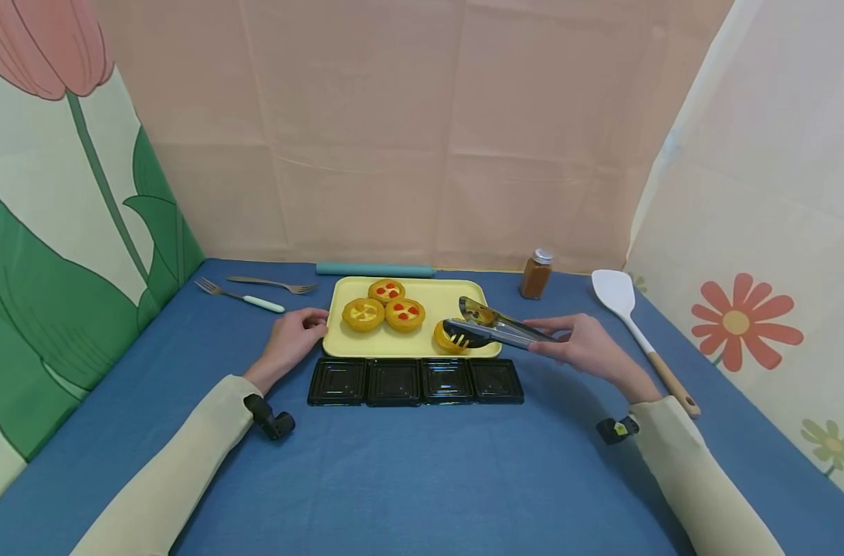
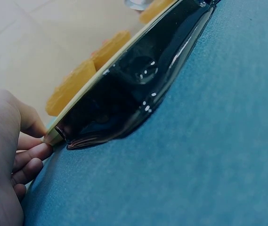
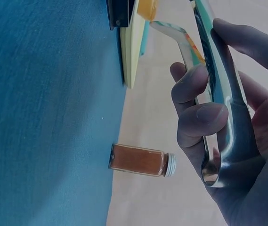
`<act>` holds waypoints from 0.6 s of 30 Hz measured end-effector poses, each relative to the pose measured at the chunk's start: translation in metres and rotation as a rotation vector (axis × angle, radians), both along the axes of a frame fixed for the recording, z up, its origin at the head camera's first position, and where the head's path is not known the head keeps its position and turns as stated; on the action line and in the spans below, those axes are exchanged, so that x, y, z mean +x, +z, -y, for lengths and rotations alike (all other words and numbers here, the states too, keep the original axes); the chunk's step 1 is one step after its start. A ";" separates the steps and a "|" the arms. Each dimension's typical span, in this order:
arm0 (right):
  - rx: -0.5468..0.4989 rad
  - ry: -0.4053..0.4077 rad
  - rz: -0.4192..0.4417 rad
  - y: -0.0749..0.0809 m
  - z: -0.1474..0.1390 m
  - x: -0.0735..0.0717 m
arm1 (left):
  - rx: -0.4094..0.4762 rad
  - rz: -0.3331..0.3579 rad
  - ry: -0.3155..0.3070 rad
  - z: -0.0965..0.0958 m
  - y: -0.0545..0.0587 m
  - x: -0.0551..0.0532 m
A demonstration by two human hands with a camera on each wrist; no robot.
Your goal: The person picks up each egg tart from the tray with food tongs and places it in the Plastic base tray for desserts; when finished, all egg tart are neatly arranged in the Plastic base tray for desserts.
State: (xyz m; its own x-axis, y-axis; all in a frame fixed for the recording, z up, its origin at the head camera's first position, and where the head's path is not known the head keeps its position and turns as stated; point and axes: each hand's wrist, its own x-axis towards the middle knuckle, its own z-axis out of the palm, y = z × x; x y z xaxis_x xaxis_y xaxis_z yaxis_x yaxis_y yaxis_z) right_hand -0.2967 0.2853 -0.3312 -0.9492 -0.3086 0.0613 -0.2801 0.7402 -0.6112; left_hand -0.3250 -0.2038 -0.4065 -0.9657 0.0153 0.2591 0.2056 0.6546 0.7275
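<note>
My left hand (image 1: 289, 340) pinches the left rim of a yellow tray (image 1: 435, 297) between thumb and fingers, clearest in the left wrist view. Two tarts with red pieces on top, one (image 1: 405, 314) in front of the other (image 1: 387, 290), sit on the tray's left half beside a plain yellow tart (image 1: 363, 314). Metal tongs (image 1: 508, 337) are gripped in my right hand (image 1: 581, 347), their arms spread apart. The tong heads hang over the tray's right part, the nearer one covering some of another yellow tart (image 1: 446, 338).
Black square dishes (image 1: 394, 382) stand in a row against the tray's front. Two forks lie at the left, one with a pale green handle (image 1: 263, 303). Behind the tray is a teal roll (image 1: 376, 270). A spice jar (image 1: 536, 274) and a white spatula (image 1: 616, 293) are at the right.
</note>
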 end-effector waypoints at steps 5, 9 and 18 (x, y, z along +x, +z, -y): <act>0.005 0.010 -0.006 0.001 0.002 0.001 | -0.003 -0.007 -0.002 0.000 0.001 0.000; 0.014 0.025 -0.018 0.003 0.004 0.003 | 0.000 -0.007 -0.004 0.000 0.002 0.000; 0.052 0.073 -0.035 0.002 0.004 0.004 | -0.004 -0.002 -0.005 0.000 0.001 0.000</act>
